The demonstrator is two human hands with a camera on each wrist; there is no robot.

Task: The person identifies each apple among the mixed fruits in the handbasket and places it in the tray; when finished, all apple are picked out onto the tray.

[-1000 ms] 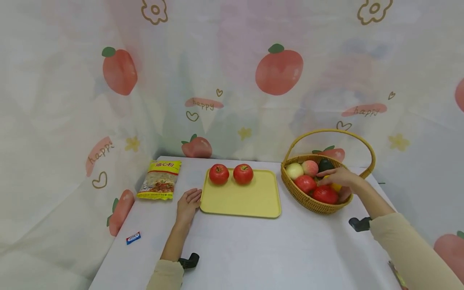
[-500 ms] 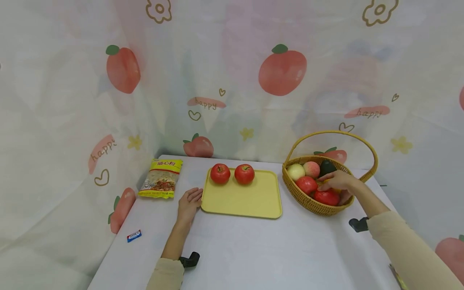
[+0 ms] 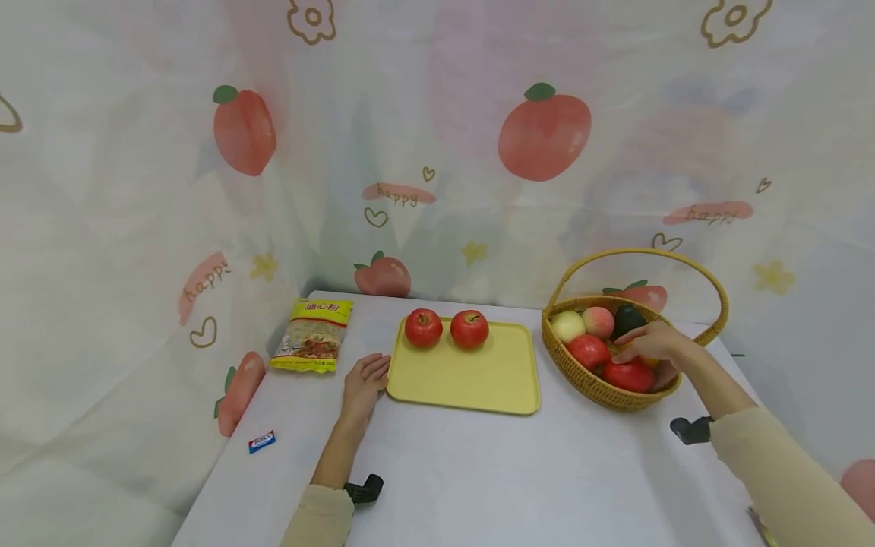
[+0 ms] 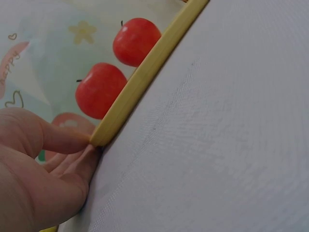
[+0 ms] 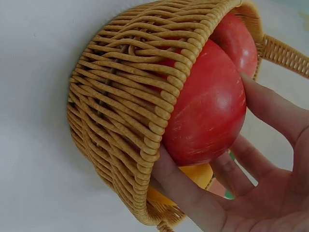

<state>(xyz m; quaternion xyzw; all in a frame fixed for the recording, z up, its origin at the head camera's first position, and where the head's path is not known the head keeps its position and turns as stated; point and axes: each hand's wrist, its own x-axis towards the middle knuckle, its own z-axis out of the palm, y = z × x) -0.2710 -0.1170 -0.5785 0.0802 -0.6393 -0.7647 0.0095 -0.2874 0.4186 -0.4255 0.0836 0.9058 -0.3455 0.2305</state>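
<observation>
At the left side of a yellow tray (image 3: 472, 380), my left hand (image 3: 365, 384) lies with fairly straight fingers; in the left wrist view its thumb (image 4: 70, 140) touches the tray's edge. Two red apples (image 3: 423, 328) sit side by side at the back of the tray. My right hand (image 3: 659, 342) reaches into a wicker basket (image 3: 581, 380) on the right. It grips a red apple (image 5: 210, 106) near the front rim, thumb on one side and fingers round the other. Another red fruit (image 3: 589, 352) lies beside it.
The basket also holds a pale round fruit (image 3: 568, 327), a peach (image 3: 598, 323), a dark green fruit (image 3: 627, 319) and something yellow, partly hidden. Its tall handle (image 3: 649, 251) arches above. At left are a food packet (image 3: 313, 336) and a small blue-red wrapper (image 3: 262, 441).
The head view has turned slightly left, so everything appears shifted right. My right hand stays at the red apple in the basket, and my left hand stays against the tray.
</observation>
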